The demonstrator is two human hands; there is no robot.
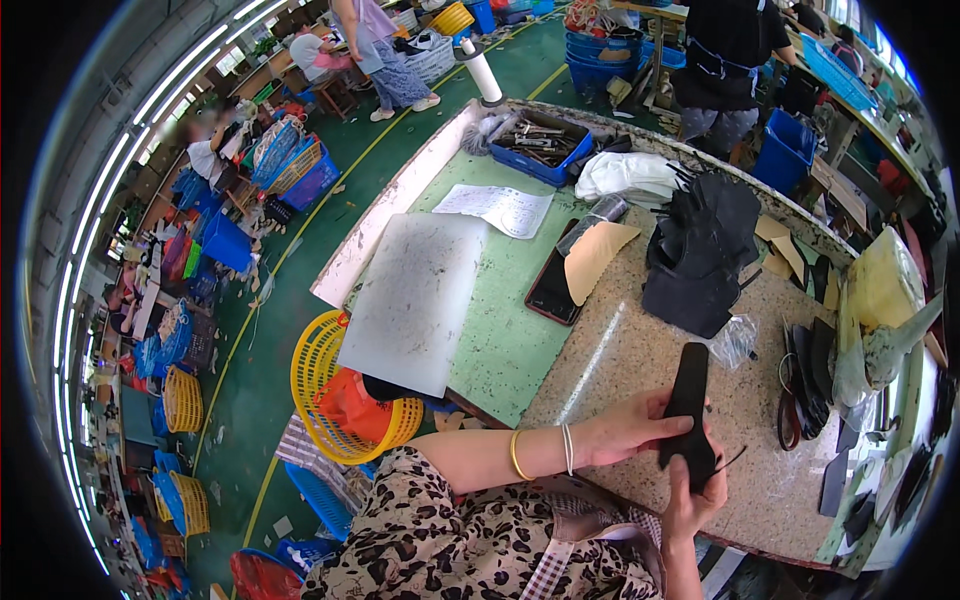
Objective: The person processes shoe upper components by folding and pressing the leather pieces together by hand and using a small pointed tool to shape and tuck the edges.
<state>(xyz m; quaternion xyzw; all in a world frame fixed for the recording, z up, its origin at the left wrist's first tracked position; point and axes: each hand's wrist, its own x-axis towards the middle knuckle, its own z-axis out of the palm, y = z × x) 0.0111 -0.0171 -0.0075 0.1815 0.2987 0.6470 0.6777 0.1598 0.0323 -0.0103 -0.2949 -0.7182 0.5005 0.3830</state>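
Observation:
Both my hands pinch a long black strip [690, 385], apparently leather or similar material, over the speckled stone slab. My left hand [630, 430] grips its middle from the left, thumb on top. My right hand [690, 505] holds its lower end, thumb pressed on the surface. A thin dark cord or tail sticks out to the right beside my right fingers. Beyond the strip lies a heap of black cut pieces [700, 250] with a crumpled clear plastic bag [733, 340] at its near edge. More dark pieces tied in a bundle [808, 370] lie to the right.
A white board [415, 300] overhangs the green bench top's left side, near a yellow basket [305, 370]. A phone [550, 290], tan piece [597, 262], paper sheet [495, 210] and blue tool tray [540, 165] lie farther back. Other people work beyond the bench rim.

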